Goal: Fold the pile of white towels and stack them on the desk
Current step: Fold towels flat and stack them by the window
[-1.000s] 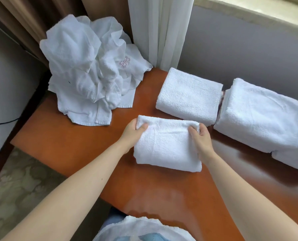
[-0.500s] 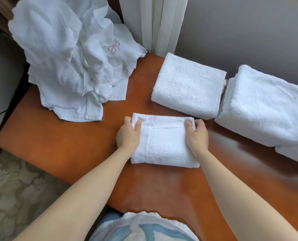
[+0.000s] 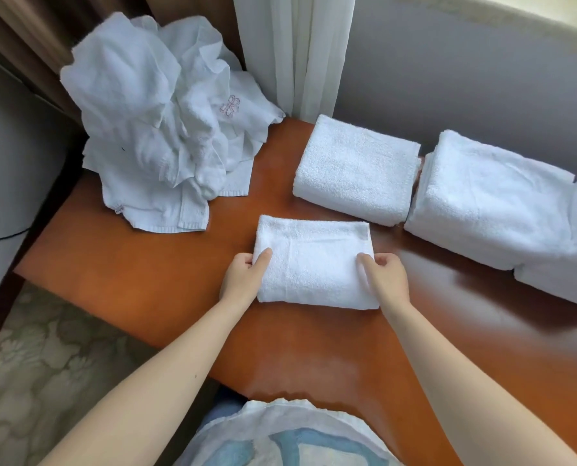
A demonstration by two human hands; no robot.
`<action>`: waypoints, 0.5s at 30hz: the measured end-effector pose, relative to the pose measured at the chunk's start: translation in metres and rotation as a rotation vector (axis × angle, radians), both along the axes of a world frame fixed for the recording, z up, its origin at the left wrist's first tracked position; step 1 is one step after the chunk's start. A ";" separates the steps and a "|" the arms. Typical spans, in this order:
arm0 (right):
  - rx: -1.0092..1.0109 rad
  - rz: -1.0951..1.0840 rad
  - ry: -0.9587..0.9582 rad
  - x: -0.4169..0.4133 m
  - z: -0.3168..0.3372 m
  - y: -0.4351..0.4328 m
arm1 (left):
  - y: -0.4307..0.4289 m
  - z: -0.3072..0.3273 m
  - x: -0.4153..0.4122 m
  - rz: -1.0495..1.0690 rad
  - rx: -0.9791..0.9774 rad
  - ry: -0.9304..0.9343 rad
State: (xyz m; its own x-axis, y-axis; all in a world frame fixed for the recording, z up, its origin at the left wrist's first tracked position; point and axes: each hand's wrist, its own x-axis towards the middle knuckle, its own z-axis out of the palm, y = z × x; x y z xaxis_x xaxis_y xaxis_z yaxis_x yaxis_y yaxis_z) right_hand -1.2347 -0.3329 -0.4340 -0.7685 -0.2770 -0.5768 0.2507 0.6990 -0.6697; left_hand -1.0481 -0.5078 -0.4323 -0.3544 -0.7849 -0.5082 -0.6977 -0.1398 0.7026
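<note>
on the desk [image 3: 146,280], left hand [image 3: 243,277] and right hand [image 3: 386,279] slid down towel [image 3: 314,260].

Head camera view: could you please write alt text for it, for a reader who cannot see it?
A person's left hand and right hand hold the side edges of a small folded towel lying on an orange-brown desk. A crumpled pile of unfolded towels sits at the far left, and more folded towels lie along the wall on the right.
</note>
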 end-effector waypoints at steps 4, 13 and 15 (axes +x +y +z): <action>-0.022 0.090 0.008 0.016 0.004 0.011 | 0.016 0.006 0.005 0.046 0.081 0.049; -0.291 0.019 0.146 0.028 0.014 0.018 | 0.030 0.029 0.003 0.022 -0.160 0.260; -0.312 0.006 0.153 0.027 0.014 0.016 | 0.030 0.031 0.000 0.028 -0.196 0.282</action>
State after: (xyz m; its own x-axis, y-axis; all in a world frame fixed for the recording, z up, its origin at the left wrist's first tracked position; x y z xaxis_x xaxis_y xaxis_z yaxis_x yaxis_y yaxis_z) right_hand -1.2078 -0.3171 -0.4195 -0.8372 -0.4270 -0.3417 0.1272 0.4556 -0.8811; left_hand -1.0485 -0.4781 -0.4014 -0.4363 -0.8694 -0.2318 -0.4699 0.0004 0.8827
